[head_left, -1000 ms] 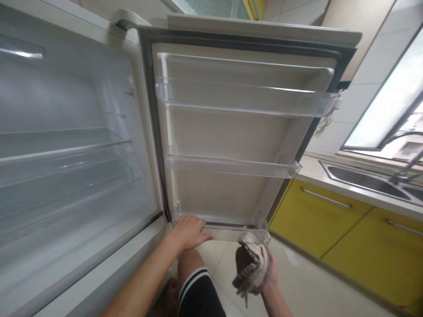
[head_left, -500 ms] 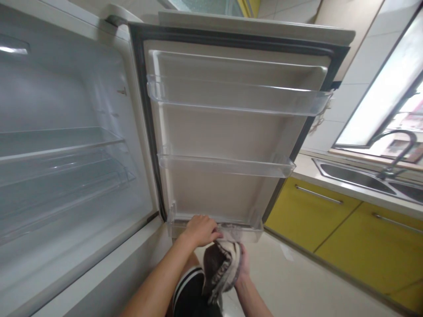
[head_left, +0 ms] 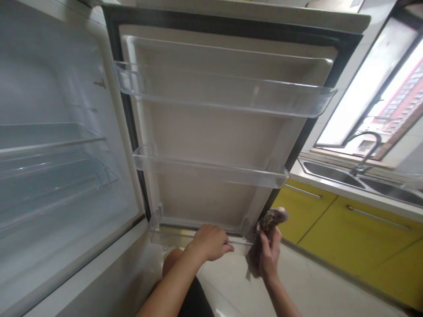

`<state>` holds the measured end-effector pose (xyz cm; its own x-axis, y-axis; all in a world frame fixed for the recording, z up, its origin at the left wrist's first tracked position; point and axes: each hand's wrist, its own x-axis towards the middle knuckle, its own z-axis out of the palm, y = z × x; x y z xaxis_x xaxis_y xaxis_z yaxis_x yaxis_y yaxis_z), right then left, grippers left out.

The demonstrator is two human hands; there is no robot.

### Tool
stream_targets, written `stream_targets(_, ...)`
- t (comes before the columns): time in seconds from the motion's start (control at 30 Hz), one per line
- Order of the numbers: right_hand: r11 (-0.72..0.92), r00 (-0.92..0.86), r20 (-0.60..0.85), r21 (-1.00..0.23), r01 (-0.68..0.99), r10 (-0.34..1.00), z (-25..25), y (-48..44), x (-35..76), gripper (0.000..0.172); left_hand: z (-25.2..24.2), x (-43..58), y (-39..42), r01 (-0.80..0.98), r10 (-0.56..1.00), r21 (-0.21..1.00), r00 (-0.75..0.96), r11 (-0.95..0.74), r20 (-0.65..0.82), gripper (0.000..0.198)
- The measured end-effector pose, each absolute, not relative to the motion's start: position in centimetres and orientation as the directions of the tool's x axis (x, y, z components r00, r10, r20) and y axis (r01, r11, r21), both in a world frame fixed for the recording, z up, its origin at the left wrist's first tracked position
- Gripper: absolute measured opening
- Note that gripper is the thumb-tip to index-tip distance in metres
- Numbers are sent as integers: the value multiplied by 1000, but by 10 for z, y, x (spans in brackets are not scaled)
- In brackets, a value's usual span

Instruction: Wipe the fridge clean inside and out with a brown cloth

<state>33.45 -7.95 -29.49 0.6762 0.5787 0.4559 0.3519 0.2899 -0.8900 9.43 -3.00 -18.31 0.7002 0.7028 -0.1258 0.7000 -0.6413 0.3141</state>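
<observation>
The open fridge door fills the middle of the view, its clear shelves bare. My left hand is closed over the front rim of the lowest clear door shelf, near its middle. At the door's lower right corner, my right hand grips a bunched brown and whitish cloth. The cloth lies against the door's edge and dark seal, and part of it hangs below the fingers.
On the left is the fridge interior with clear shelves. To the right stand yellow cabinets under a counter with a double sink and a curved tap. A window is behind them. My knee is below the door.
My right hand has carried the cloth right and up, from below the bottom shelf to the door's lower right corner. My left hand has come away from the cloth. The view has shifted.
</observation>
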Motion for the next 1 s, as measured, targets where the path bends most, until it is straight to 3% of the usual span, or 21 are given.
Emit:
stream_targets(0.07,301,647,521,-852,428,556,-302,-86,313,61,-184,95,-30,697,700,314,703,-645,-124,46)
stream_targets(0.17,333,622,504,-864,378,600,-299,-95,305,47,-187,91,-29,688,691,314,713,-654,-120,44)
stream_targets(0.27,380,616,545,-839,391,569,-256,-91,315,35,-190,88,-29,679,682,308,722,-666,-117,45)
stream_targets(0.47,541,373,871,-491,683,320,-57,-48,338,24,-191,91,-32,689,686,267,718,-674,-121,50)
stream_targets(0.6,650,301,936,-344,678,181,88,-20,352,24,-189,93,-33,699,691,263,709,-665,-141,51)
stream_targets(0.7,700,257,949,-308,644,182,142,-11,357,20,-189,93,-32,704,698,274,703,-655,-139,49)
stream_targets(0.8,657,265,938,-345,671,222,115,-18,353,19,-189,93,-32,708,705,282,697,-647,-133,50)
stream_targets(0.9,561,267,918,-392,729,294,22,-41,347,24,-188,94,-32,711,713,289,691,-641,-116,50)
stream_targets(1.0,509,234,852,-477,717,469,-76,-63,346,28,-185,97,-32,711,722,301,685,-635,-95,46)
